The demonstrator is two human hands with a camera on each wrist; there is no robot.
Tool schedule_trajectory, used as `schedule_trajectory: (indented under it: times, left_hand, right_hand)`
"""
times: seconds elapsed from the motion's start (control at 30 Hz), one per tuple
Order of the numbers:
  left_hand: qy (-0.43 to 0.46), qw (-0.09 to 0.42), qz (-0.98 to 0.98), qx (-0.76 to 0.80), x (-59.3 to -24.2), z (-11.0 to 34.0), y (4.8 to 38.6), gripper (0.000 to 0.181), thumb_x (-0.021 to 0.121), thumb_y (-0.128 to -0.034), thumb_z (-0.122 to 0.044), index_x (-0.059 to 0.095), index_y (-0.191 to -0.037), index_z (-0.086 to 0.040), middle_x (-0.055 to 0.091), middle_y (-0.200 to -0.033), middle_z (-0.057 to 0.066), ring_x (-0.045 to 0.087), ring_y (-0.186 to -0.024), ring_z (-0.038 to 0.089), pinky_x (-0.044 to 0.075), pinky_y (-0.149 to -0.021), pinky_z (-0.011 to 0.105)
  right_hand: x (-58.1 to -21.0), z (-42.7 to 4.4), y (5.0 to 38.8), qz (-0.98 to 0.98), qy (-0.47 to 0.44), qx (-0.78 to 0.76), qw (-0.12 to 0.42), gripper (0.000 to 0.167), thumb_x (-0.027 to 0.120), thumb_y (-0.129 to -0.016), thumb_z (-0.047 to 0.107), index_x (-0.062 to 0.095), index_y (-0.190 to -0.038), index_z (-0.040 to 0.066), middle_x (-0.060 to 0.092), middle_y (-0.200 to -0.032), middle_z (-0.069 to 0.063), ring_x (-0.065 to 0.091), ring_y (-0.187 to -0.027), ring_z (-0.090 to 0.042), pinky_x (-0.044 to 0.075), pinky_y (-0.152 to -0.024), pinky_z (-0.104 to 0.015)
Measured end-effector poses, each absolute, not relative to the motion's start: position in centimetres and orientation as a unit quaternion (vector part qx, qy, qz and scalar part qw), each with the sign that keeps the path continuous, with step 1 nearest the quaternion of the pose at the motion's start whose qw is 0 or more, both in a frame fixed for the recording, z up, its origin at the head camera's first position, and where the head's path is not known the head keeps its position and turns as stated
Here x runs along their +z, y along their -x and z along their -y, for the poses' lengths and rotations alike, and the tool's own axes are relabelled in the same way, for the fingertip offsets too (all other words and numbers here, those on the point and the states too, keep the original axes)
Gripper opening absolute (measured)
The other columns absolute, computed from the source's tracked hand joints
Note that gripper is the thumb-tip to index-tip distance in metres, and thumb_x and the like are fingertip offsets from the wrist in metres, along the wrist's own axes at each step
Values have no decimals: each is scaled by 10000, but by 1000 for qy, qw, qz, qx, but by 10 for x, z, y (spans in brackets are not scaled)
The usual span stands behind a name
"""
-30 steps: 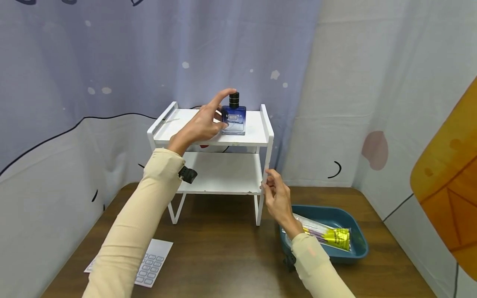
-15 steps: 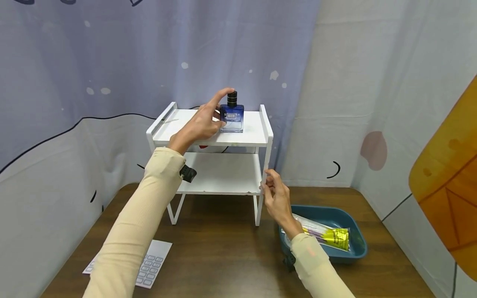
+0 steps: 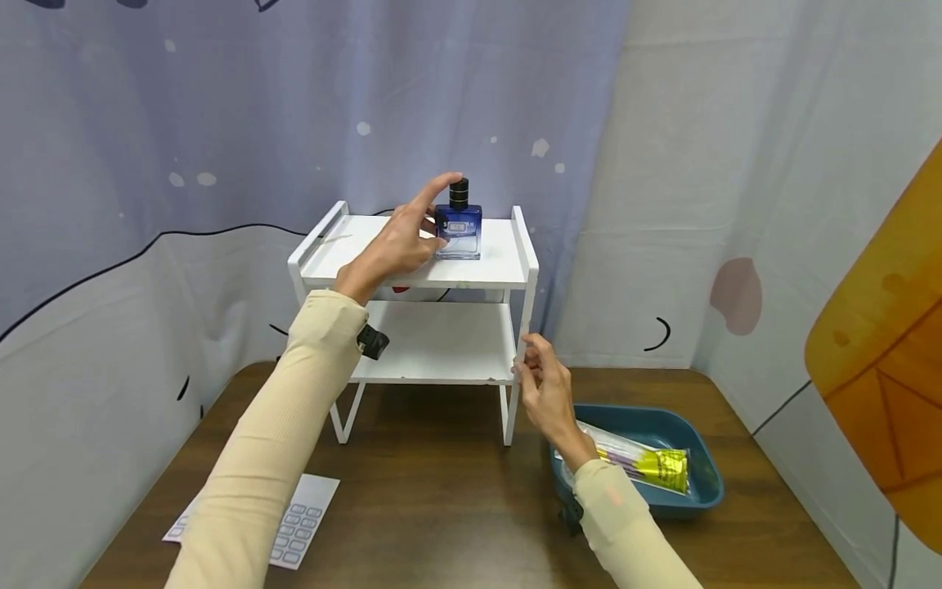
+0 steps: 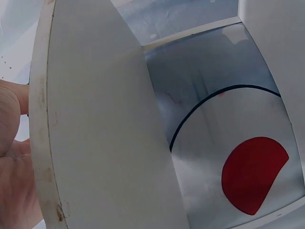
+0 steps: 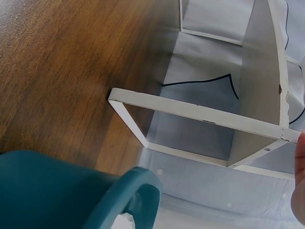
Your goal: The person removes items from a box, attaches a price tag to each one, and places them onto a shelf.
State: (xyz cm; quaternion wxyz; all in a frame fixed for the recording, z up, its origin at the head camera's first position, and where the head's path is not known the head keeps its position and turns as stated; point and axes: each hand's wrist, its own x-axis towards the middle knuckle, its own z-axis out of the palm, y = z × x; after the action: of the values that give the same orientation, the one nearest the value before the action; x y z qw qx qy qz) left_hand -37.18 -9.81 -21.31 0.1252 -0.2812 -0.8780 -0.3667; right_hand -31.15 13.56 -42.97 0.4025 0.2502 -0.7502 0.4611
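A dark blue glass perfume bottle (image 3: 459, 233) with a black cap stands upright on the top shelf of a small white two-tier rack (image 3: 441, 339). My left hand (image 3: 397, 243) holds it from the left, index finger on the cap and thumb at the lower front; the remaining fingers are partly hidden behind it. Lower down, my right hand (image 3: 548, 393) grips the rack's front right leg between thumb and fingers, at lower-shelf height. Past the shelf board (image 4: 105, 119), the left wrist view catches only part of the left hand, and the bottle is out of sight there.
To the right of the rack sits a teal plastic basket (image 3: 710, 483) holding a packet (image 3: 662, 468) with a yellow end, partly behind the right forearm. A printed white sheet (image 3: 303, 519) lies at the left on the brown table (image 3: 434, 507). Curtains hang behind.
The perfume bottle has shifted slightly back on the top shelf, with the left hand still holding it. My right hand stays on the rack leg.
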Motion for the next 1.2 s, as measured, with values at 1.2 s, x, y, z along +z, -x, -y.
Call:
schedule_trajectory:
  times: [1.2]
  left_hand:
    - [392,189,755,-491,-308,97,258,638,743,-816,102,527,-1406,-8,678,-1115,190,669,-1062,349,578,-896,446]
  right_hand:
    - [-399,-143,287,764,-262,458,371,373,675,-851,-139,584,-1208,-86,684,-893,-264,691,-796,-385,583,-696,-445]
